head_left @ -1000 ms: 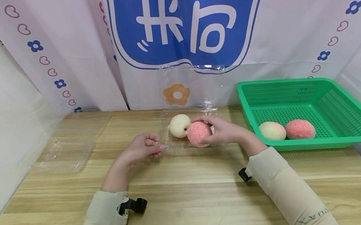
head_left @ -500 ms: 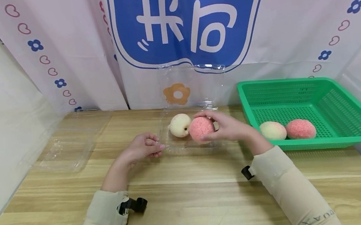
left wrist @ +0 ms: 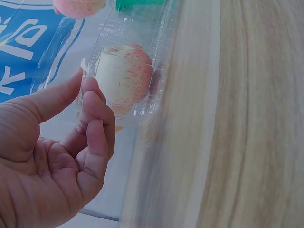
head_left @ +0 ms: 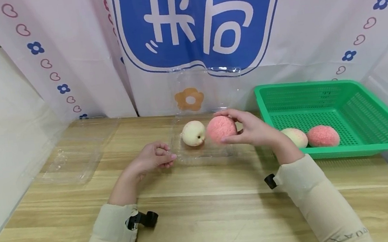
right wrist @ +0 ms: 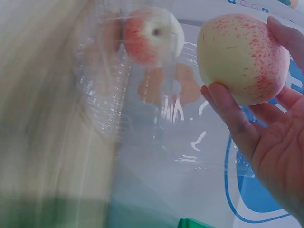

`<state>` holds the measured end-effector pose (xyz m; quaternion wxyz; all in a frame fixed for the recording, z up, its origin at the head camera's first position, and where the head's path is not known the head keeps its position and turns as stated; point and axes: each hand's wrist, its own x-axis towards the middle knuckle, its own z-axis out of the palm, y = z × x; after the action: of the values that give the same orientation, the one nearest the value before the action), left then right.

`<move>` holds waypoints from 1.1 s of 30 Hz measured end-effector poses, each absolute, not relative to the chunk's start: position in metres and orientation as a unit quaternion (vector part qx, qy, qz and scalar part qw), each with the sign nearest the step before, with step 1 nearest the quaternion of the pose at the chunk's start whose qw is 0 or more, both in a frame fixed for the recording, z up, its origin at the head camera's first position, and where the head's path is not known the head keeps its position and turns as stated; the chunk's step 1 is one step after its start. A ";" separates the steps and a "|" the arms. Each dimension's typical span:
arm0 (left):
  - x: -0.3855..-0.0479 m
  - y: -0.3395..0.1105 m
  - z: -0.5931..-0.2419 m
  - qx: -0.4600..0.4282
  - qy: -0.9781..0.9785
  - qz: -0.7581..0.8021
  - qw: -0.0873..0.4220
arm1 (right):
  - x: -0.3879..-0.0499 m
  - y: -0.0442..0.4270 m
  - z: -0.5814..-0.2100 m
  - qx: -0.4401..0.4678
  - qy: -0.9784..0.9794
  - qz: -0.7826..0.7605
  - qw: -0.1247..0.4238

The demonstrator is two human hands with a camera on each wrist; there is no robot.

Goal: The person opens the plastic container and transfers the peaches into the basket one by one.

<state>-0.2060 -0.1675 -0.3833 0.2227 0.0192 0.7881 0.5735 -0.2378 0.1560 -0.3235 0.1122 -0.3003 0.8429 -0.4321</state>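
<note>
My right hand [head_left: 255,129] holds a pink-and-cream peach [head_left: 221,129] above the right half of a clear plastic clamshell box [head_left: 206,158]. In the right wrist view, fingers and thumb lie around this peach [right wrist: 240,59], whose pale side faces the camera. Another pale peach [head_left: 193,133] sits in the left half of the box, with its stem hollow showing. My left hand [head_left: 153,157] is at the box's front left corner. Up close in the left wrist view, the thumb and index fingertip of that hand [left wrist: 66,147] pinch the edge of the plastic.
The box's lid [head_left: 211,81] stands up against the printed backdrop cloth. To the right is a green basket [head_left: 350,150] with two peaches, one pale [head_left: 296,137] and one pink [head_left: 323,136]. A second clear plastic box [head_left: 70,162] lies at the table's left.
My right hand has lifted the peach up and to the right, away from the pale one, so a gap now shows between them. The left hand stays at the box's corner.
</note>
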 end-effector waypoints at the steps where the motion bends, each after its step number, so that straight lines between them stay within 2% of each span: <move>1: -0.206 -0.168 -0.383 0.020 0.789 0.573 0.222 | -0.237 0.157 -0.322 -0.301 0.842 -0.434 0.110; 11: -0.208 -0.169 -0.383 0.024 0.793 0.567 0.221 | -0.235 0.172 -0.309 -0.291 0.837 -0.455 0.090; 22: -0.207 -0.168 -0.382 0.025 0.791 0.570 0.222 | -0.230 0.193 -0.300 -0.290 0.842 -0.454 0.038; 33: -0.205 -0.169 -0.383 0.022 0.792 0.567 0.227 | -0.223 0.223 -0.296 -0.246 0.853 -0.460 -0.019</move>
<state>-0.2053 -0.1695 -0.3831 0.2268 0.0225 0.7918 0.5667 -0.2231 0.2225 -0.2958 -0.0189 -0.2460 0.8528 -0.4603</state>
